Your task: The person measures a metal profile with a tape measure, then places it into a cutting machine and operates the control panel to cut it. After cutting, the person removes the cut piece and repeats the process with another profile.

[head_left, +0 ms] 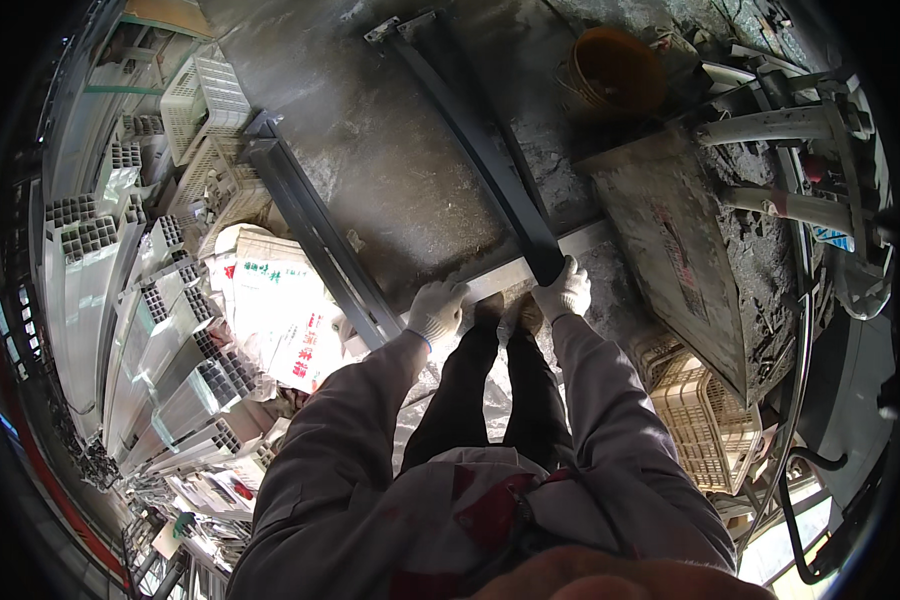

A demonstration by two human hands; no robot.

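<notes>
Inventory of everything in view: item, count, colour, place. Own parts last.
Dark bar: 1, dark grey, centre
Grey bars: at least 1, grey, left of centre
Pale bar: 1, silvery, under hands
Bucket: 1, orange, upper right
Box: 1, grey-brown, right
Pipes: at least 2, pale, far right
Crates: at least 3, cream, upper left and lower right
Sacks: at least 1, white, left
Tubes: many, silvery, far left
Left hand: 1, white glove, centre
Right hand: 1, white glove, holding dark bar
Legs: 2, black, lower centre

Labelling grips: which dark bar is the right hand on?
The middle bar: its near end meets the right hand. The left bar lies apart from that hand.
</notes>
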